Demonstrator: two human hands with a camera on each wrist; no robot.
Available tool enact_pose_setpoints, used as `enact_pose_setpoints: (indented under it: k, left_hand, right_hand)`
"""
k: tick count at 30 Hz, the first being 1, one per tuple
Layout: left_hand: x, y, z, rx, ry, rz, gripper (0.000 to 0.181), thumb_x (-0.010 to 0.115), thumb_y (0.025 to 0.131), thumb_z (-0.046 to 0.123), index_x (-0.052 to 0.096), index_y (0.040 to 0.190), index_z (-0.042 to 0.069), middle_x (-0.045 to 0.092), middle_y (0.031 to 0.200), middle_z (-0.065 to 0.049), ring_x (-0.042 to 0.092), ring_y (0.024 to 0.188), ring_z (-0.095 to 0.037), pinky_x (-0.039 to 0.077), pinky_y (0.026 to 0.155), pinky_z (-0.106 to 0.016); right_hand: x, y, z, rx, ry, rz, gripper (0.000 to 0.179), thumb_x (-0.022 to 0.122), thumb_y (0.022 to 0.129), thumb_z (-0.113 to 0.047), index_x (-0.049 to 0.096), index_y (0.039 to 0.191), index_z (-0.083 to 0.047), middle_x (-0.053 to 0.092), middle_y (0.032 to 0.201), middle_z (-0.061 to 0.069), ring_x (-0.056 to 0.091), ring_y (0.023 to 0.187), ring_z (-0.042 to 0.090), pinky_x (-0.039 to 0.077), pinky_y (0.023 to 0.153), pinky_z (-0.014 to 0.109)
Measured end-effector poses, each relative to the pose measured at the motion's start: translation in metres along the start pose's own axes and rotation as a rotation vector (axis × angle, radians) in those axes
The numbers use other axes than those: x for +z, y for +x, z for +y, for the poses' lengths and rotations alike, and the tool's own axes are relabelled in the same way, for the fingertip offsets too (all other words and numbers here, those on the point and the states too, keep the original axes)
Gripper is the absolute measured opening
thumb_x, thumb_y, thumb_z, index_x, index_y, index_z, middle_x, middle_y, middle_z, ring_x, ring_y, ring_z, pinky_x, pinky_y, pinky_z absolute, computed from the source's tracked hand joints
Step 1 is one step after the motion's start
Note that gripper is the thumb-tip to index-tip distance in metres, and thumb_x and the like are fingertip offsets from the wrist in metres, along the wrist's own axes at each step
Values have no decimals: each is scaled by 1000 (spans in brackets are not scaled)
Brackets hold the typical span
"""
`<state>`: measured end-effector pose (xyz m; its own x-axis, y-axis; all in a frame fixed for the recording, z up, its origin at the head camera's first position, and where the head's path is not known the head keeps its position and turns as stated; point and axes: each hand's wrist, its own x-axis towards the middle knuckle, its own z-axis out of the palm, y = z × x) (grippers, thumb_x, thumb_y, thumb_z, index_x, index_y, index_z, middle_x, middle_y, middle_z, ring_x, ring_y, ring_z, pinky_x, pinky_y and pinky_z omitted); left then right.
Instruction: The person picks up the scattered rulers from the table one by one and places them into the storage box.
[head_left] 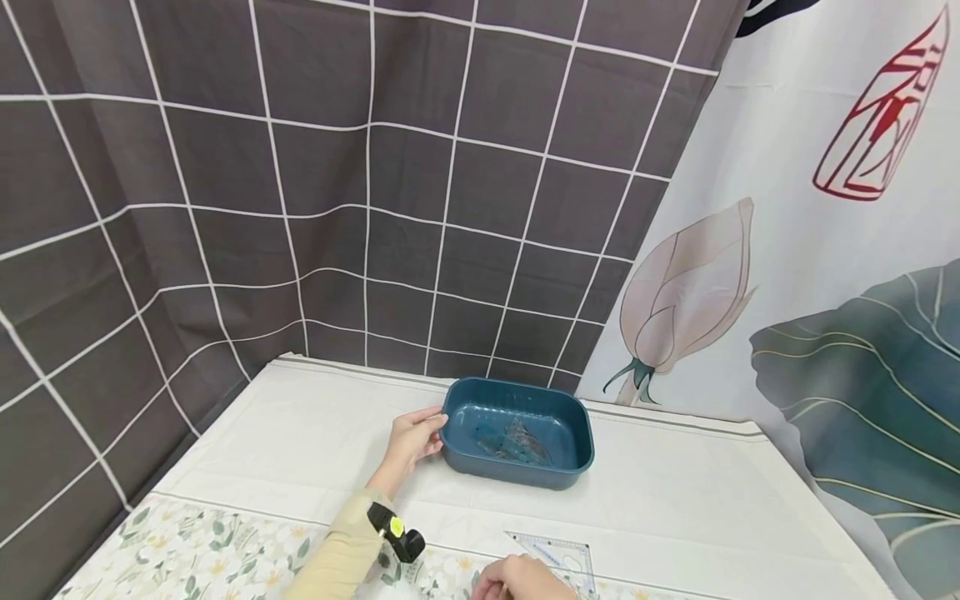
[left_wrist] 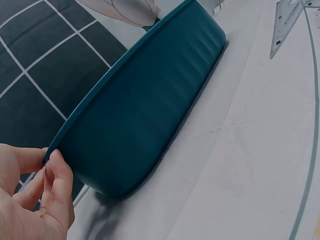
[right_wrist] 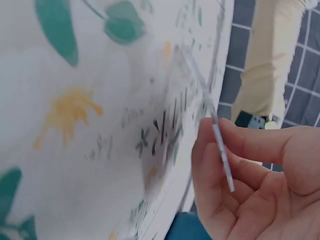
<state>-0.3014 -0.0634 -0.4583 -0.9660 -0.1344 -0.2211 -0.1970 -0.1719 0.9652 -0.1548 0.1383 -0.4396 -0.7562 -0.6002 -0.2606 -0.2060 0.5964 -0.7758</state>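
A dark teal rectangular basin stands on the white cloth near the back of the table. My left hand pinches its left rim between thumb and fingers, as the left wrist view also shows. Inside the basin lies a see-through greyish thing, whose kind I cannot tell. At the bottom of the head view, my right hand is near the front of the table. It pinches a clear set square with printed markings, which appears edge-on in the right wrist view.
A dark grid-patterned curtain hangs behind and to the left. To the right hangs a white curtain with a flower print. The tablecloth's front part has a floral pattern. A black wrist camera is strapped over the left sleeve.
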Motion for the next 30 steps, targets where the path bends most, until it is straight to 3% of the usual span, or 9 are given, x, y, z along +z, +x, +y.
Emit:
enact_pose_setpoints:
  k: [3, 7, 12, 20, 24, 27, 30]
  left_hand:
    - [0, 1, 0, -4, -4, 1, 37, 66, 87, 6, 61, 122, -4, 59, 68, 0, 53, 56, -4, 52, 51, -13]
    - [0, 2, 0, -6, -1, -3, 36, 66, 87, 6, 62, 122, -4, 59, 68, 0, 53, 56, -4, 52, 51, -14]
    - [0, 1, 1, -3, 1, -5, 36, 66, 87, 6, 62, 122, -4, 59, 67, 0, 53, 55, -4, 52, 50, -13]
    - [0, 0, -1, -4, -25, -8, 37, 66, 87, 4, 61, 122, -6, 57, 64, 2, 52, 54, -4, 51, 49, -14]
    - [0, -1, 0, -3, -34, -10, 37, 66, 87, 4, 61, 122, -6, 57, 64, 2, 52, 54, -4, 51, 49, -14]
    - [0, -1, 1, -3, -35, -8, 38, 66, 87, 4, 60, 123, -6, 58, 64, 1, 52, 53, -3, 52, 49, -14]
    - [0, -1, 1, 1, -34, -9, 38, 67, 87, 5, 60, 123, -7, 58, 65, 0, 52, 53, -4, 52, 49, -14]
  right_hand:
    - [-10, -1, -2, 9, 91, -5, 8, 62, 88, -3, 70, 86, -3, 62, 68, -1, 48, 56, 2, 44, 54, 16]
    - [-22, 0, -3, -2, 109, 35, 14, 58, 85, 1, 71, 87, -6, 63, 70, -4, 48, 56, 4, 44, 52, 16]
    - [-37, 3, -2, -24, 115, 77, 15, 59, 82, 1, 73, 84, -3, 70, 74, 9, 53, 58, 5, 45, 53, 16]
    - [-62, 12, 9, -50, 150, 104, 14, 59, 85, -4, 72, 90, 0, 67, 74, 22, 52, 52, 7, 42, 44, 16]
    - [-78, 16, 14, -55, 142, 153, 16, 59, 87, -8, 71, 94, 0, 62, 66, 13, 46, 52, 5, 37, 43, 14]
    - [-91, 20, 17, -20, 178, 190, 19, 62, 89, -13, 71, 98, 1, 58, 65, -1, 45, 55, 5, 39, 46, 14]
    - [-104, 24, 22, 27, 210, 225, 26, 65, 91, -20, 69, 102, 3, 59, 66, -7, 46, 58, 6, 43, 49, 15]
